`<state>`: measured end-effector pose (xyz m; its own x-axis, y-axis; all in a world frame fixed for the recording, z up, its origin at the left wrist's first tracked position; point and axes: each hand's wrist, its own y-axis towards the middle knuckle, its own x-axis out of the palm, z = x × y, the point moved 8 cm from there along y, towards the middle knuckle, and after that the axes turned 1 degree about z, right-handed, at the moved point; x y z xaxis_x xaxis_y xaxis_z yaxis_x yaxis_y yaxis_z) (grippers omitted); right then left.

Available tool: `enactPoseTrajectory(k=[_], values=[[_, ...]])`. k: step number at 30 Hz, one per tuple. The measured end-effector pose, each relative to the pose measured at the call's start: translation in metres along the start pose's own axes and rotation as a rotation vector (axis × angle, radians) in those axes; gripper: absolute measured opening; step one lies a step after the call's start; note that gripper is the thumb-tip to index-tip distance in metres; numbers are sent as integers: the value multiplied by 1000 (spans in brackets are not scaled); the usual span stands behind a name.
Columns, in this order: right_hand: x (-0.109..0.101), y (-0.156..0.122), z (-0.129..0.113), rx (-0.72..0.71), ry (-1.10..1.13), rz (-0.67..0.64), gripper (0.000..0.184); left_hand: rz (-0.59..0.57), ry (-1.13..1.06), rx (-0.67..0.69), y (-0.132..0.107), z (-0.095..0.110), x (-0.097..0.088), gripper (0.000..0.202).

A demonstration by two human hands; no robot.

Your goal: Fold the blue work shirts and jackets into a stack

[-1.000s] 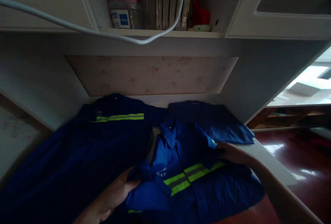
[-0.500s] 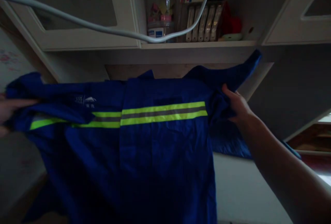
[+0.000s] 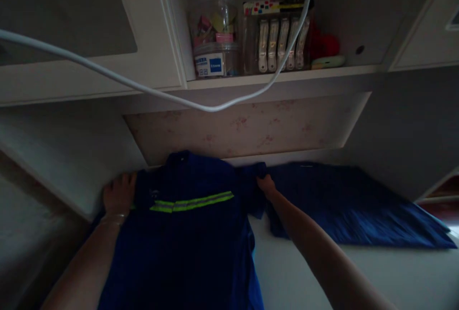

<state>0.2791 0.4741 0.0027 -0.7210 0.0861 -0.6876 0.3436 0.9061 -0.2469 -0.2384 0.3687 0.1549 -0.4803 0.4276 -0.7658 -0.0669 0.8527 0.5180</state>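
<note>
A dark blue work shirt (image 3: 193, 243) with a yellow-green and grey reflective stripe across its chest lies spread on a white surface, its collar toward the back. My left hand (image 3: 119, 194), a bracelet at its wrist, grips the shirt near the shoulder on the left; its fingertips are partly lost in shadow. At the other side my right hand (image 3: 266, 184) pinches the short sleeve between thumb and fingers. Just right of that sleeve is a folded dark blue garment (image 3: 333, 205), lying flat.
A white cable (image 3: 211, 108) hangs across the view in front of the cabinet. On the open shelf (image 3: 287, 77) stand a clear plastic jar (image 3: 215, 37), a pack of metal pieces (image 3: 283, 45) and a red object (image 3: 324, 45). White cabinet walls flank the white tabletop (image 3: 297, 272).
The shirt, held up in the air between both hands before, has come down onto the white surface. Both hands moved down and forward with it, and the folded garment at right is now more exposed.
</note>
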Motion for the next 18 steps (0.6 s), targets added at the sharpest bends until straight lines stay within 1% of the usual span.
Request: enactPoseTrajectory(k=[1, 3, 5, 7, 8, 10, 11, 13, 15, 16, 18], values=[[-1, 5, 11, 21, -59, 9, 53, 1, -8, 28, -4, 4, 12, 48], [-7, 16, 25, 21, -162, 9, 56, -1, -31, 81, -7, 9, 29, 52], [-17, 31, 29, -15, -243, -11, 53, -2, -55, 118, -3, 15, 35, 55], [-29, 48, 29, -58, -302, -28, 48, 19, -79, 115, 4, 26, 29, 54], [-36, 58, 28, -76, -327, -27, 48, 28, -95, 109, 5, 37, 24, 53], [-48, 76, 28, -103, -376, -12, 45, 15, -161, 104, -4, 67, 13, 49], [-52, 84, 29, -112, -400, -6, 44, -14, -223, 112, -14, 87, 8, 47], [-52, 98, 33, -124, -440, -11, 50, -100, -398, 149, -51, 135, 3, 44], [-46, 107, 39, -133, -469, -29, 51, -153, -610, 240, -104, 187, -4, 46], [-42, 110, 42, -137, -481, -37, 47, -179, -667, 276, -133, 211, -7, 46], [-36, 116, 47, -139, -500, -45, 42, -217, -689, 366, -189, 255, -14, 44]])
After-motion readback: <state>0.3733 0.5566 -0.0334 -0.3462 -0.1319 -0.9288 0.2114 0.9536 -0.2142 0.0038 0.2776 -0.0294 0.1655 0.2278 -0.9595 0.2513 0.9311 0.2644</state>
